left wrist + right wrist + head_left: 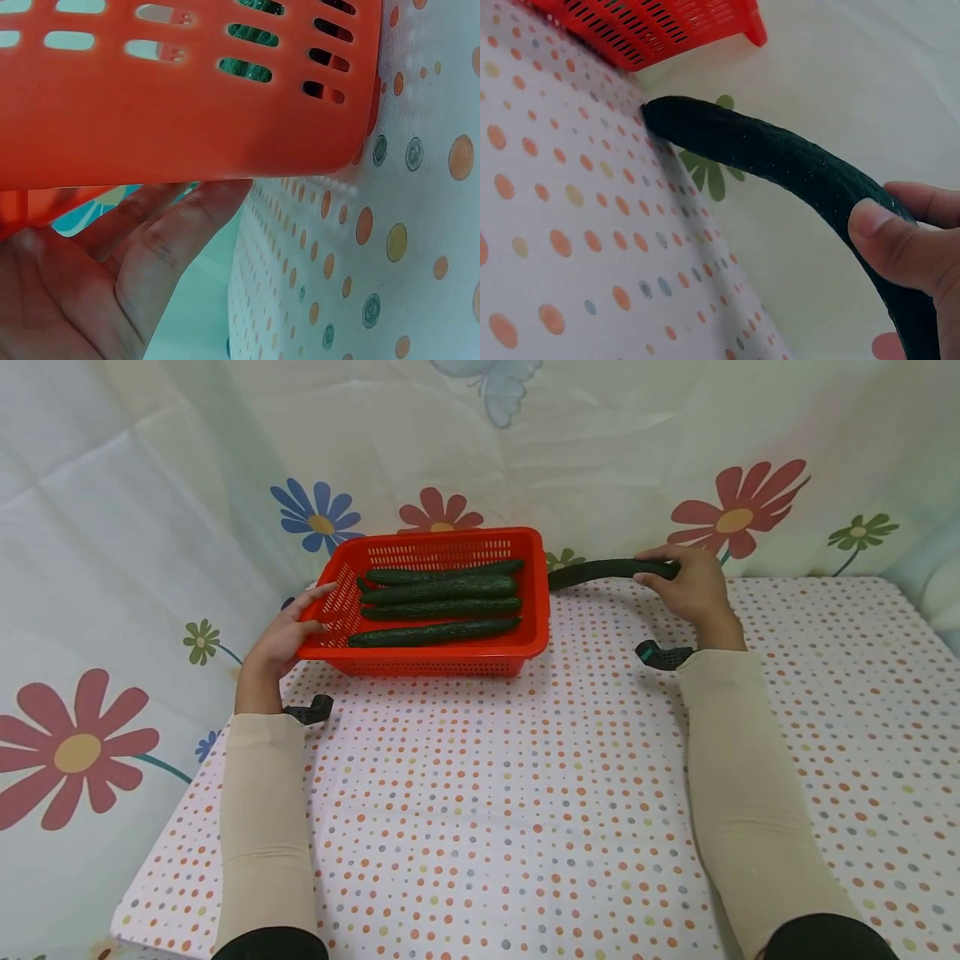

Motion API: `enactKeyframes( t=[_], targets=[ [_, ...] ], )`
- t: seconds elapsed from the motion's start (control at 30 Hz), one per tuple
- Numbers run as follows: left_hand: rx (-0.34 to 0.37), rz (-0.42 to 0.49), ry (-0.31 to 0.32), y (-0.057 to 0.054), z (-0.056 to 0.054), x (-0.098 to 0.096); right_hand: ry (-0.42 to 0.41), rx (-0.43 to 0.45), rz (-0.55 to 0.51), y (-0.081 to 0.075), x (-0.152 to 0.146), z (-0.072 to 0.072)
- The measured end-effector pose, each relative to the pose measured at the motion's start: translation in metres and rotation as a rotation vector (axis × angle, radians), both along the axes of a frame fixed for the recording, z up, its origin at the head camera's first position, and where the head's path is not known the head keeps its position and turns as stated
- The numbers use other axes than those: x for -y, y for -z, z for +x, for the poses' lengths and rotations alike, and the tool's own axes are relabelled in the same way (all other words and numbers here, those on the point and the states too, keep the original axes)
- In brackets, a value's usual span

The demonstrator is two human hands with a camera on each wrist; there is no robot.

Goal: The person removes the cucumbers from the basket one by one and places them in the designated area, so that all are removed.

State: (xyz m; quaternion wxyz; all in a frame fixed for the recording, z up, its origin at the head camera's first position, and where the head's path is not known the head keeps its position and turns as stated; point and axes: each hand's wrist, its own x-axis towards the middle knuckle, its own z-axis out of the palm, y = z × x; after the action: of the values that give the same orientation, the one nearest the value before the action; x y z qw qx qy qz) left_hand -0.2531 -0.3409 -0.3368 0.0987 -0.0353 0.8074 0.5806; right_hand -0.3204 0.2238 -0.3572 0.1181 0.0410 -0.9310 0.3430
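Observation:
A red plastic basket (420, 653) with slotted walls stands toward the back of the table, several dark green cucumbers (442, 588) lying lengthwise inside. My left hand (281, 631) grips the basket's left rim; in the left wrist view its fingers (176, 236) reach in under the rim. To the right of the basket, my right hand (690, 589) pinches one long, curved cucumber (600, 572) near its right end, between thumb and fingers. In the right wrist view this cucumber's far end points toward the basket, low by the tabletop.
A white cloth with coloured dots covers the table (480, 810). Behind and to the left hangs a pale curtain (600, 452) printed with flowers, close against the table's back edge. Small black devices (663, 656) are strapped at both wrists.

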Motion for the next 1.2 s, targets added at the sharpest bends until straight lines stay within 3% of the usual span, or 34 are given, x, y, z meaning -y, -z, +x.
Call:
enactKeyframes(
  t=[0.17, 0.4, 0.67, 1.0, 1.2],
  targets=[
    [0.006, 0.015, 0.0, 0.0, -0.001, 0.002, 0.04, -0.021, 0.061, 0.006, 0.004, -0.002],
    [0.012, 0.031, -0.001, 0.001, -0.002, 0.002, 0.066, -0.061, 0.046, 0.019, 0.002, -0.006],
    [0.008, 0.031, 0.006, 0.0, -0.001, 0.001, 0.076, -0.005, 0.046, 0.029, -0.004, -0.008],
    [0.015, 0.029, 0.0, -0.002, 0.0, 0.001, 0.048, 0.144, 0.005, 0.03, -0.009, -0.012],
    [0.016, 0.027, 0.002, 0.0, -0.002, 0.002, 0.056, 0.176, 0.008, 0.032, -0.009, -0.012]
  ],
)
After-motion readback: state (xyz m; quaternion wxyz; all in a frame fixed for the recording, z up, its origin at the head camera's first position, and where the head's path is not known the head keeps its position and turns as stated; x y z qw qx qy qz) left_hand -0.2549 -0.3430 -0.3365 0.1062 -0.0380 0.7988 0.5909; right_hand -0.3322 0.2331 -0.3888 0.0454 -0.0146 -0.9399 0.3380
